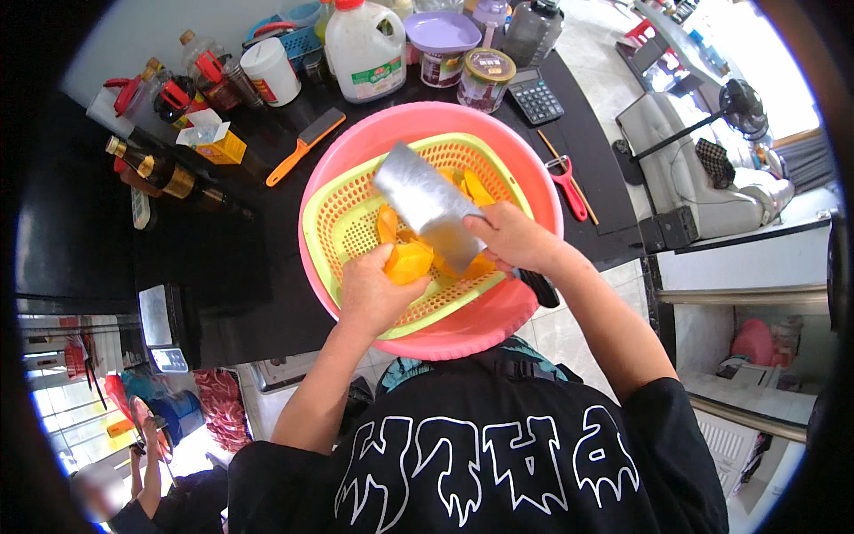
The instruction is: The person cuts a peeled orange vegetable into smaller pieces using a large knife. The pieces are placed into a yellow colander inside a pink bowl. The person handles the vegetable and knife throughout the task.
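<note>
My right hand (517, 235) grips the black handle of a broad steel cleaver (427, 200), its blade slanting up and left. A peeled orange-yellow chunk of produce (408, 263), which looks like pumpkin, is held in my left hand (372, 288) just left of the blade's lower end. Whether the edge touches it I cannot tell. Both hands are over a lime-green plastic colander basket (333, 200), which rests inside a pink plastic basin (373, 127). More cut orange pieces (475, 187) lie in the basket, partly hidden by the blade and my right hand.
On the black countertop (267, 280), a red peeler (570, 190) and a chopstick (567, 175) flank the basin's right side. An orange-handled flat tool (305, 148) lies left. Bottles, tubs and a calculator (537, 97) stand behind. Another person (190, 497) is at lower left.
</note>
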